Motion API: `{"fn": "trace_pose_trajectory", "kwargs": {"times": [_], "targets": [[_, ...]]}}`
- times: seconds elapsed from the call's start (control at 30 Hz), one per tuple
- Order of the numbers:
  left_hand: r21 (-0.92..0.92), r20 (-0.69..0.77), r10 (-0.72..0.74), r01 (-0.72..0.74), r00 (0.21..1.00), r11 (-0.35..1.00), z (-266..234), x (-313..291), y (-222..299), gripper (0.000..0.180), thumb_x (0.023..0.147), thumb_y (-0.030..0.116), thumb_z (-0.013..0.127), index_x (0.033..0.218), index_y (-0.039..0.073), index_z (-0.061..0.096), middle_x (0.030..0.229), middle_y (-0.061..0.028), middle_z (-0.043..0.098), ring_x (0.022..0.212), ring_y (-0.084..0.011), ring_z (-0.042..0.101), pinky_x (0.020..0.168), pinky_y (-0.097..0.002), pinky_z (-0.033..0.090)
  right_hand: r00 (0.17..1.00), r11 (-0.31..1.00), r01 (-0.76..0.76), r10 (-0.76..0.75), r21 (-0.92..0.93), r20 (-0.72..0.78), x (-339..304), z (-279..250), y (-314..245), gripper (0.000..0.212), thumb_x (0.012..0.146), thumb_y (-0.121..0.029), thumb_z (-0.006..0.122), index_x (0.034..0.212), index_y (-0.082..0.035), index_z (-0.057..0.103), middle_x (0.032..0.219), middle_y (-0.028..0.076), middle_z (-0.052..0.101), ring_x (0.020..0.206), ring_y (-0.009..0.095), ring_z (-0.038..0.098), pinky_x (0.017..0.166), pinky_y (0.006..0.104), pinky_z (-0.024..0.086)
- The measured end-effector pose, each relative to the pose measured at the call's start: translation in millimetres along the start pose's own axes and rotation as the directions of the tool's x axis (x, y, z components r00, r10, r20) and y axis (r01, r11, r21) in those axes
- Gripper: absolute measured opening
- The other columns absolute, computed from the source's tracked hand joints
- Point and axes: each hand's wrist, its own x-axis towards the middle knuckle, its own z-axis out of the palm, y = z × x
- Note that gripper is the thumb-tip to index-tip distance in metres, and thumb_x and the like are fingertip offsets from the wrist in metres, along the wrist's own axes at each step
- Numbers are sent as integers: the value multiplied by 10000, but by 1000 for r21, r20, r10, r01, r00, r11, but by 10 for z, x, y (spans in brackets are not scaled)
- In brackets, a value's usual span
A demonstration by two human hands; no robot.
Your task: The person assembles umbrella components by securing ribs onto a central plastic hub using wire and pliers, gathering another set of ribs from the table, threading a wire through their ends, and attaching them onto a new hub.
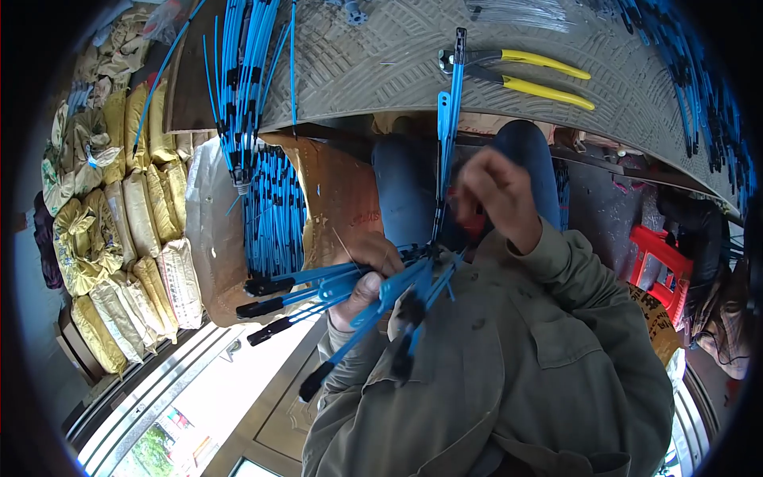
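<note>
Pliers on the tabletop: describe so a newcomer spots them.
Find the grey, textured tabletop across the top of the view. Just right of its middle, near its lower edge, lie the pliers, head pointing left. Their yellow handles stand out from the blue and black bundles either side.

The right hand (502, 195) was blurred, and whether it pinched anything could not be told. Blue strips (396, 285) hid part of the left hand (365, 292), and their black ends (404, 362) nearest the jacket (548, 397) were smeared. The upper edge cut off the tabletop (358, 87) and a blue bundle (253, 48).
</note>
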Motion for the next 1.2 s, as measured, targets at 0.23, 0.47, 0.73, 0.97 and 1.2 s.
{"fn": "trace_pose_trajectory", "kwargs": {"times": [0.23,0.47,0.73,0.97,1.2], "targets": [[-282,256,146,-70,956,957,-221,18,-29,214,729,227,646,689,30,574,603,-94,588,524,-168,485,531,-307,332,964,852,214,-263,-477,-38,350,-261,282,265,822,-94,635,1053,-2,543,869,71,597,760,141,599,696,276,480],[-268,277,145,-68,950,961,-186,-49,130,151,677,157,637,658,23,570,626,-86,585,572,-159,483,552,-305,343,858,897,355,-202,-261,473,244,338,119,215,744,-41,696,947,-14,631,832,76,625,768,167,606,696,282,475],[-190,-61,27,-38,998,981,72,-199,149,119,681,83,639,670,9,546,643,-96,570,619,-173,490,586,-307,377,704,862,491,-311,-122,639,82,428,224,166,719,-61,723,865,-37,649,802,102,631,725,225,628,607,294,480],[-186,-54,61,-71,997,980,4,-199,132,118,703,90,617,679,13,532,640,-98,568,611,-175,480,584,-300,372,760,822,516,-308,-243,572,105,391,188,160,722,-71,725,845,-31,630,795,110,635,700,227,632,589,303,488],[-137,-193,88,-115,977,984,6,-217,-9,108,718,69,587,675,23,499,642,-94,539,596,-169,462,578,-305,372,684,507,730,-545,-459,486,86,491,372,149,767,-50,668,896,1,612,772,123,623,653,229,625,537,315,481]]}}
